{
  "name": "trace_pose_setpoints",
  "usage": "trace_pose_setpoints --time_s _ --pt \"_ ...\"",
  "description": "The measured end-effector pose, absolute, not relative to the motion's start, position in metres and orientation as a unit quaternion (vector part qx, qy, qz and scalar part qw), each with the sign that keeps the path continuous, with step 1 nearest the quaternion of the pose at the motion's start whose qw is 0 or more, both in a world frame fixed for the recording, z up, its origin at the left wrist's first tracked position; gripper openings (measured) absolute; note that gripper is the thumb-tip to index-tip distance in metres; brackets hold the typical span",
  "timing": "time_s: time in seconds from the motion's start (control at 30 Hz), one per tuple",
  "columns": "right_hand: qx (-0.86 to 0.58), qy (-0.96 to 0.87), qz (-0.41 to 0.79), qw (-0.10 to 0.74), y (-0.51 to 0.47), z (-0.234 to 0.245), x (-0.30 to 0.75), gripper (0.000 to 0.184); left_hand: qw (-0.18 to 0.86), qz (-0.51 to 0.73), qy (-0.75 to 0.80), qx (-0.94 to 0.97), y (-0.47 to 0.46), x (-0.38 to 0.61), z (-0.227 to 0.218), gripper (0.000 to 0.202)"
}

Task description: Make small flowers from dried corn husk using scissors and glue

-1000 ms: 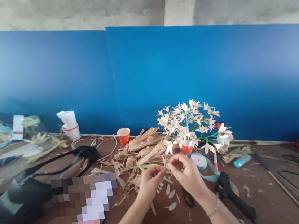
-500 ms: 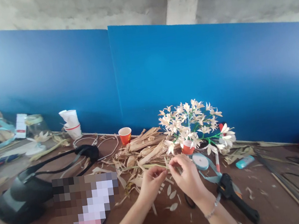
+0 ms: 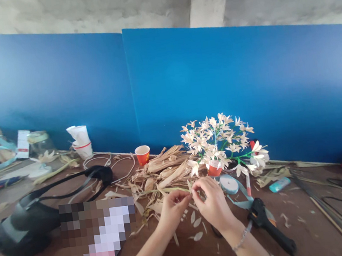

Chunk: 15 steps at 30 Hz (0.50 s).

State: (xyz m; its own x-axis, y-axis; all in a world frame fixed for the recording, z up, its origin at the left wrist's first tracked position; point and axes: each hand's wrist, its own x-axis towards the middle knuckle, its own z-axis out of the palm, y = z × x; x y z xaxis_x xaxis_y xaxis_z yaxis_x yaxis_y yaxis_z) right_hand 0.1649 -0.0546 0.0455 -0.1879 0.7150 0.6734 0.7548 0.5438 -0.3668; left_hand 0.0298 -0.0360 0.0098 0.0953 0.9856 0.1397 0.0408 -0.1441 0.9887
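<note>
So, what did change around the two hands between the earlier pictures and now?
The right hand moved a little down and toward the left hand, and now covers most of the scissors. The left hand stayed at the husk strip; no clear taking or letting go shows. The flowers, ribbon roll and glue gun stayed in place.

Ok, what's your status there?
Left hand pinching a thin dried husk strip; right hand at its tip. Loose husk pile behind. Black glue gun beside right hand, apart.
</note>
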Motion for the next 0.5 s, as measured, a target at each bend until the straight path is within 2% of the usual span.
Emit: trace_pose_setpoints --time_s 0.5 --pt "-0.481 -0.780 -0.059 0.396 -0.0557 0.0428 0.1645 0.013 0.448 0.499 0.447 0.592 -0.0341 0.0290 0.0060 0.016"
